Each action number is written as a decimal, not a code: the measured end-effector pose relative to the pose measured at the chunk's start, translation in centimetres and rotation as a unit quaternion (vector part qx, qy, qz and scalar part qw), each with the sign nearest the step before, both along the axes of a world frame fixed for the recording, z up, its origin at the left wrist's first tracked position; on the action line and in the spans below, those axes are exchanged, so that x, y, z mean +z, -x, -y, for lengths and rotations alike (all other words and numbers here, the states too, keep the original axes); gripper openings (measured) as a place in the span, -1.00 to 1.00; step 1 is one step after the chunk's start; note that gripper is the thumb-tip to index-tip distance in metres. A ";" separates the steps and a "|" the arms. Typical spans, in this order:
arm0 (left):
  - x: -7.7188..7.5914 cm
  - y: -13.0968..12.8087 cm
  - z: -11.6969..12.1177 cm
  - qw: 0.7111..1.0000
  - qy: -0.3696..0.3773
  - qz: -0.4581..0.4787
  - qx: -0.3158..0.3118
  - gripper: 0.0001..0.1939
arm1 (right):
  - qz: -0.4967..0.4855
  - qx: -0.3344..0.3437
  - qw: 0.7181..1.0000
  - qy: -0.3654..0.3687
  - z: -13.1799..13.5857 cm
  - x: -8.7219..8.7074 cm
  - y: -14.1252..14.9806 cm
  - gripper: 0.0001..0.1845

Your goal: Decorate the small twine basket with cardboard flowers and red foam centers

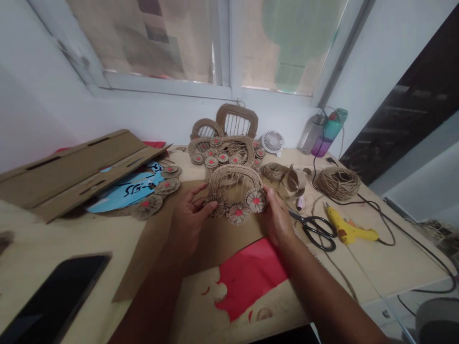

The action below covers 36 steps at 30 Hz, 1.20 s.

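Both hands hold a small arched frame [234,173] wound with brown twine, thin strings running down inside it. Three pleated paper rosettes line its lower edge; the middle rosette [238,213] and the right one show red centres. My left hand [187,215] pinches the left rosette [219,208] with the thumb on its front. On the opposite side, my right hand [276,215] grips the frame's edge beside the right rosette [256,200]. Beneath lies a brown cardboard sheet [150,258], with a torn piece of red paper [251,277] near the table's front.
Behind stand more twine-wrapped frames [236,111] with rosettes, and a small white fan [273,141]. At right are black-handled scissors [319,231], a yellow glue gun [349,229] with its cord, a twine ball [338,183] and bottles [328,131]. Leftward lie folded cardboard [71,165] and a phone [60,296].
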State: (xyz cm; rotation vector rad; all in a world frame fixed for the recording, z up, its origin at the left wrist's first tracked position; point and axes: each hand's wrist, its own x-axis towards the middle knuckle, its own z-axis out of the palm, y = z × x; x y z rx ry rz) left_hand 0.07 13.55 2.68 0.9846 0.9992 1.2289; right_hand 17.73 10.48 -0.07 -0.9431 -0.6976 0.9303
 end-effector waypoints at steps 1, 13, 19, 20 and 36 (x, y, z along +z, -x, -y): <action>0.0 0.0 0.0 1.000 0.001 0.002 0.003 -0.38 | 0.007 -0.011 1.000 -0.002 0.1 0.1 -0.2 -0.58; 0.1 0.4 -0.3 0.998 0.010 0.015 0.067 -0.46 | 0.078 -0.141 0.984 -0.074 0.6 1.7 -1.9 -0.85; -0.7 0.5 -0.9 0.993 -0.014 0.006 0.118 -0.46 | 0.072 0.055 0.993 -0.079 1.4 2.0 -2.0 -0.82; -0.8 0.5 -1.0 0.992 -0.016 0.004 0.122 -0.46 | 0.076 0.118 0.987 -0.075 1.7 2.2 -1.9 -0.80; -1.8 0.9 -2.0 0.979 -0.051 0.006 0.199 -0.46 | 0.213 0.646 0.728 -0.081 5.6 3.4 -0.9 -0.68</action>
